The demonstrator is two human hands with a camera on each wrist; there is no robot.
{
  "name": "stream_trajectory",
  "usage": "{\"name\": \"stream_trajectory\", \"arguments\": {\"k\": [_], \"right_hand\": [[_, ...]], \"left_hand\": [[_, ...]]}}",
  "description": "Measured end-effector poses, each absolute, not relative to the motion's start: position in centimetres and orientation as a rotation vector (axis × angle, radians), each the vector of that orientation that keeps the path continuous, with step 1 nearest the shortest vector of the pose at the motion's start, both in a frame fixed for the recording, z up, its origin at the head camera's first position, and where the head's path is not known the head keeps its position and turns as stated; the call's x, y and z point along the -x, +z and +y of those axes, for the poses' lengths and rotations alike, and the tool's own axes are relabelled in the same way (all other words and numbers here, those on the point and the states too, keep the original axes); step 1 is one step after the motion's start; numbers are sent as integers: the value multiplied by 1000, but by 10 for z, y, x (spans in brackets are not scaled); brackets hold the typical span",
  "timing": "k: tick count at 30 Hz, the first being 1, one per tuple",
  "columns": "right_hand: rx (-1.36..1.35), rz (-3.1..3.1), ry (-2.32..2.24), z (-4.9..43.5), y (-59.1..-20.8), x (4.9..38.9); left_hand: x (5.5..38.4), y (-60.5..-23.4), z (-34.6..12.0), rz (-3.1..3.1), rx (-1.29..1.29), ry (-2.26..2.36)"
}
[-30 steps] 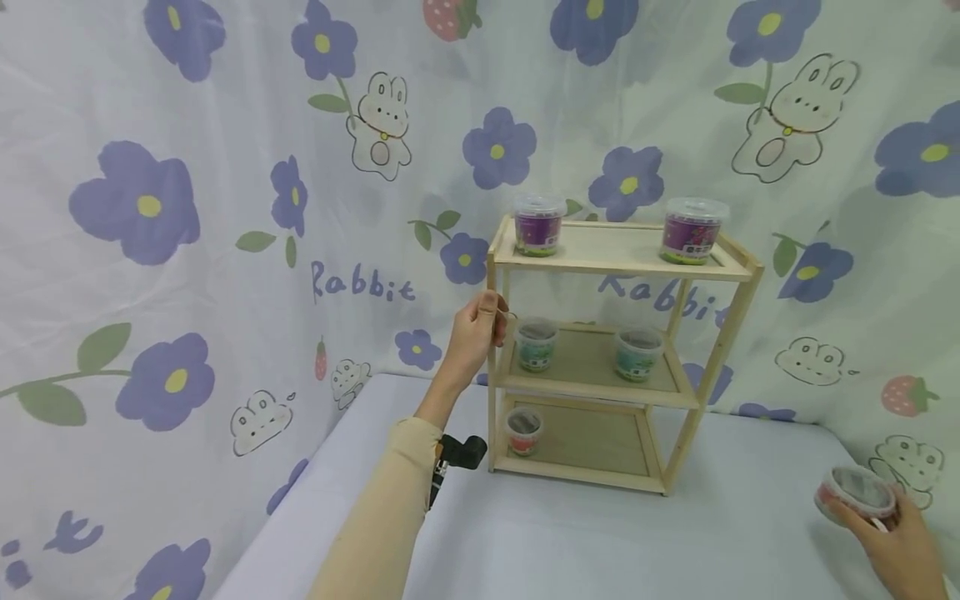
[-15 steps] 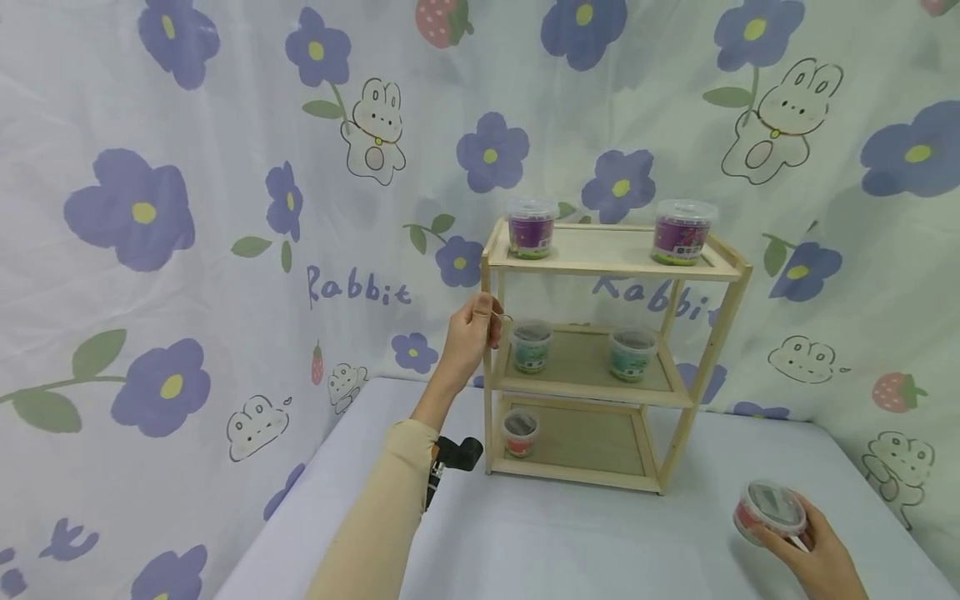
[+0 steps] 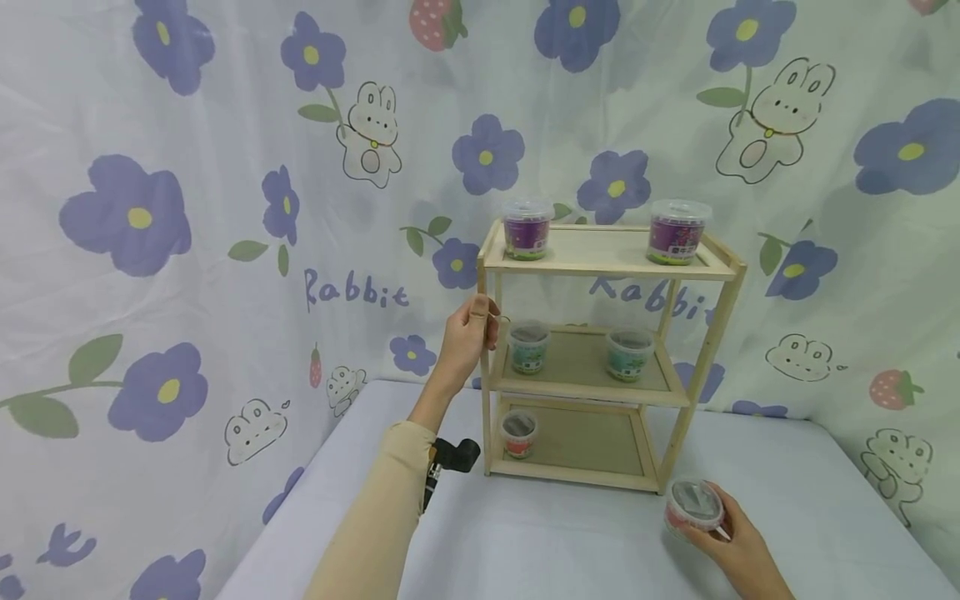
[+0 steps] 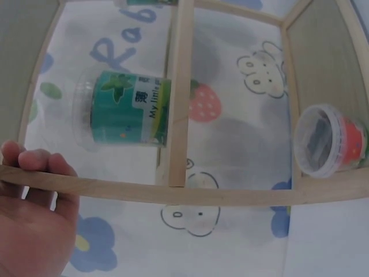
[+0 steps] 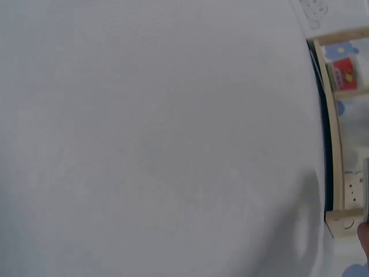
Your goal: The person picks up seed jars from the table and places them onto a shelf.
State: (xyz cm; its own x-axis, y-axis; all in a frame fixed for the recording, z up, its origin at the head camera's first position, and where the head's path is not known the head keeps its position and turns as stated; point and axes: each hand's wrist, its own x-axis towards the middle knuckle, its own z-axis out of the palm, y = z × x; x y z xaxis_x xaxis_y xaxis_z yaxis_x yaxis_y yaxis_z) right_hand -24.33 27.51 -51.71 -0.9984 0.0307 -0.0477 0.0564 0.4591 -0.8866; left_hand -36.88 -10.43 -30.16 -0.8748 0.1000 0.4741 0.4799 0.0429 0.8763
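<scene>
My left hand [image 3: 467, 337] grips the left front post of a three-tier wooden shelf [image 3: 592, 392]; its fingers curl round the post in the left wrist view. At the lower right, my right hand [image 3: 738, 542] holds a clear-lidded plastic tub with a red label [image 3: 693, 507], just in front of the shelf's right front foot. A matching red-label tub [image 3: 519, 435] stands at the left of the bottom tier. Two green-label tubs, one left [image 3: 529, 348] and one right [image 3: 628, 354], are on the middle tier. Only a fingertip of the right hand shows in the right wrist view.
Two purple-label tubs, one left [image 3: 527, 231] and one right [image 3: 677, 233], stand on the top tier. Under the shelf lies a white tabletop [image 3: 555, 542]. A curtain [image 3: 225, 167] printed with flowers and rabbits hangs behind and at the sides.
My right hand has carried the red-label tub leftward from the far right to near the shelf's right front foot. The left hand keeps its grip on the post; the view has shifted slightly.
</scene>
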Motion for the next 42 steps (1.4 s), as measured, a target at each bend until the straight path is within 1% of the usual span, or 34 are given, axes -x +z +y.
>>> {"name": "stream_trajectory", "arguments": {"k": [10, 17, 23, 31, 39, 42], "right_hand": [[141, 2671, -1836, 214, -534, 271], [190, 2723, -1865, 188, -539, 298], [206, 2774, -1876, 183, -542, 320], [92, 2825, -1882, 183, -547, 341], [-24, 2848, -1802, 186, -550, 354], [-70, 2855, -1760, 188, -548, 355]], "left_hand": [[379, -316, -108, -2029, 547, -1886], [380, -318, -105, -2006, 551, -1882], [380, -317, -102, -2014, 565, -1873], [378, -313, -102, -2013, 579, -1870], [360, -294, -103, -2030, 596, -1886], [368, -300, -103, -2016, 595, -1896]]}}
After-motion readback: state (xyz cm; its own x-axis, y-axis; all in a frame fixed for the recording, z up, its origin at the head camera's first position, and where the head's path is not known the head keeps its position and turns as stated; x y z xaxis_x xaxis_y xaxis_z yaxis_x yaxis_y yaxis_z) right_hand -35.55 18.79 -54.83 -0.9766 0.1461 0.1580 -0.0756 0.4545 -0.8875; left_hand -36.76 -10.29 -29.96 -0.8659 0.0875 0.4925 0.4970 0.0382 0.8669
